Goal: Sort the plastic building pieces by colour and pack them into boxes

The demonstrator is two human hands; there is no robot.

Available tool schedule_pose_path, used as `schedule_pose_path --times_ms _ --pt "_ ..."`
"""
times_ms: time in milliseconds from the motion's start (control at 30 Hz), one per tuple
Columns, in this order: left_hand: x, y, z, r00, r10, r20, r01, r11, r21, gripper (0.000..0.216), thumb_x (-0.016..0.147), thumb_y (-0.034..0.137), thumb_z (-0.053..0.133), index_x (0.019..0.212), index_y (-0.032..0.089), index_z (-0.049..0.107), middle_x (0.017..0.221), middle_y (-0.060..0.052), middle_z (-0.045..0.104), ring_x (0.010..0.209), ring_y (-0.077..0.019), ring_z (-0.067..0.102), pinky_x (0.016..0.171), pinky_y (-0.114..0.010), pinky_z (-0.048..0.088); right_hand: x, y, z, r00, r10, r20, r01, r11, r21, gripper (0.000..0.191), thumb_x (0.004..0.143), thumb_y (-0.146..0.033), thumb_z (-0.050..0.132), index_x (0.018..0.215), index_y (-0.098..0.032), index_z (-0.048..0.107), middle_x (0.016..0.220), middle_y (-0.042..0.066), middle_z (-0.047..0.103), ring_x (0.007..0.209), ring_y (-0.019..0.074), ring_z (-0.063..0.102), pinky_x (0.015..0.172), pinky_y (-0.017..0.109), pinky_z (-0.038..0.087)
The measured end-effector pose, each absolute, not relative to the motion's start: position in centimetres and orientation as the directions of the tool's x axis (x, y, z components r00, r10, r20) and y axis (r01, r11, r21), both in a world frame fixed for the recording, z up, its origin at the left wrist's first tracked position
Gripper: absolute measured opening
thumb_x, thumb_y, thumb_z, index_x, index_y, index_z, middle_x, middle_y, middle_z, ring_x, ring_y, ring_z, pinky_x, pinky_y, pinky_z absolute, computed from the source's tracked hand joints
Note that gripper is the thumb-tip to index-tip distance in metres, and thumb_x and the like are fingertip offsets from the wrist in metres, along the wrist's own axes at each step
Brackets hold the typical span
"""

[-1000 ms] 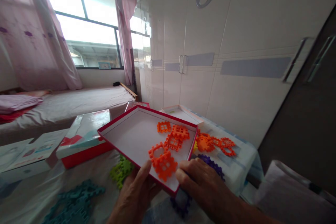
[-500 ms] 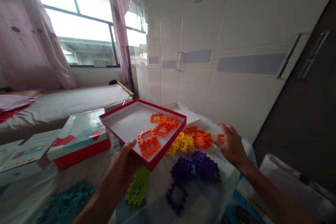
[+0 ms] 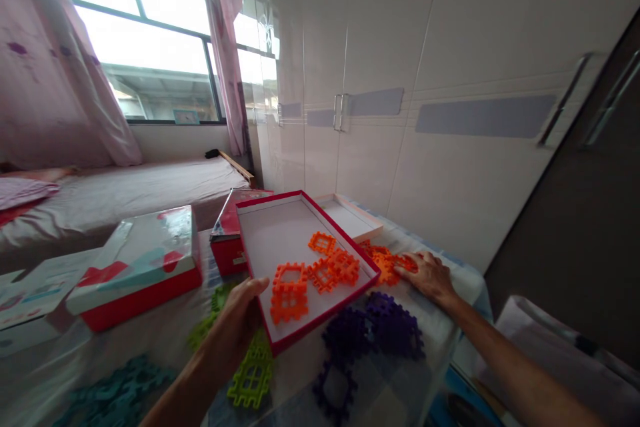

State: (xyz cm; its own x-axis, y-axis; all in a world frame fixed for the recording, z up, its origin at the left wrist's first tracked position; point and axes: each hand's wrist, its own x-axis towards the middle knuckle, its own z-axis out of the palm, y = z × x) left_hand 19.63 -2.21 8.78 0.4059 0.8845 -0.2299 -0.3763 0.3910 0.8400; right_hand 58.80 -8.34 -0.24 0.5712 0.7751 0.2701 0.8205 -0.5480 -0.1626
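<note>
Several orange grid tiles (image 3: 320,270) already lie in the red tray (image 3: 280,230) that your left hand (image 3: 241,320) grips, fingers closed on its near corner; your right hand (image 3: 425,277) rests with open fingers on the few loose tiles (image 3: 381,260) left just beside that tray.

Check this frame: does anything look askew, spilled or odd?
Only the tray: the left hand holds it by one corner, askew above the table, its orange pieces bunched toward the near side. Purple pieces and green pieces lie loose in colour groups, not spilled. The right hand rests on an orange pile.
</note>
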Motion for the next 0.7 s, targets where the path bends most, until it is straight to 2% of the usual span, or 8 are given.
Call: schedule_pose_path --times_ms 100,200,333,500,700 --pt "19.9 -3.4 7.8 0.488 0.832 -0.264 -0.318 0.451 0.834 0.044 0.074 0.026 0.066 0.113 0.008 0.06 0.089 -0.011 0.073 0.079 -0.0258 0.07 0.069 -0.032 0.057 59.7 -8.3 -0.7 0.547 0.761 0.349 0.837 -0.514 -0.191 0.059 0.073 -0.065 0.049 0.113 -0.024 0.064 0.12 0.012 0.051 0.11 0.03 0.048 0.094 0.042 0.038" --pt "20.1 -4.5 6.9 0.501 0.822 -0.27 -0.294 0.455 0.841 0.052 0.071 0.029 0.069 0.119 0.01 0.057 0.091 -0.011 0.073 0.08 -0.0269 0.07 0.07 -0.034 0.057 60.6 -8.1 -1.2 0.525 0.742 0.417 0.849 -0.492 -0.195 0.055 0.074 -0.059 0.052 0.109 -0.02 0.066 0.118 0.013 0.052 0.111 0.0282 0.048 0.096 0.039 0.036" --pt "20.6 -5.8 6.4 0.537 0.799 -0.269 -0.262 0.462 0.847 0.056 0.067 0.032 0.07 0.118 0.011 0.058 0.088 -0.011 0.073 0.078 -0.0279 0.07 0.065 -0.034 0.057 61.0 -7.8 -1.0 0.528 0.772 0.355 0.849 -0.495 -0.186 0.052 0.077 -0.055 0.049 0.111 -0.018 0.064 0.113 0.012 0.058 0.105 0.0257 0.052 0.094 0.037 0.038" --pt "20.8 -6.7 6.4 0.592 0.737 -0.326 -0.232 0.543 0.807 0.058 0.063 0.032 0.074 0.116 0.011 0.061 0.085 -0.013 0.073 0.078 -0.0307 0.069 0.066 -0.038 0.056 60.4 -7.8 -0.2 0.622 0.724 0.297 0.779 -0.61 -0.145 0.064 0.076 -0.065 0.042 0.121 -0.022 0.058 0.12 0.012 0.055 0.11 0.0336 0.047 0.089 0.049 0.038" --pt "20.7 -6.7 5.5 0.636 0.709 -0.306 -0.241 0.559 0.794 0.061 0.057 0.033 0.078 0.112 0.012 0.063 0.084 -0.012 0.073 0.079 -0.0322 0.068 0.067 -0.039 0.055 60.4 -7.2 -0.1 0.575 0.785 0.231 0.818 -0.551 -0.166 0.069 0.075 -0.065 0.044 0.128 -0.021 0.051 0.12 0.013 0.054 0.112 0.0315 0.048 0.089 0.048 0.038"
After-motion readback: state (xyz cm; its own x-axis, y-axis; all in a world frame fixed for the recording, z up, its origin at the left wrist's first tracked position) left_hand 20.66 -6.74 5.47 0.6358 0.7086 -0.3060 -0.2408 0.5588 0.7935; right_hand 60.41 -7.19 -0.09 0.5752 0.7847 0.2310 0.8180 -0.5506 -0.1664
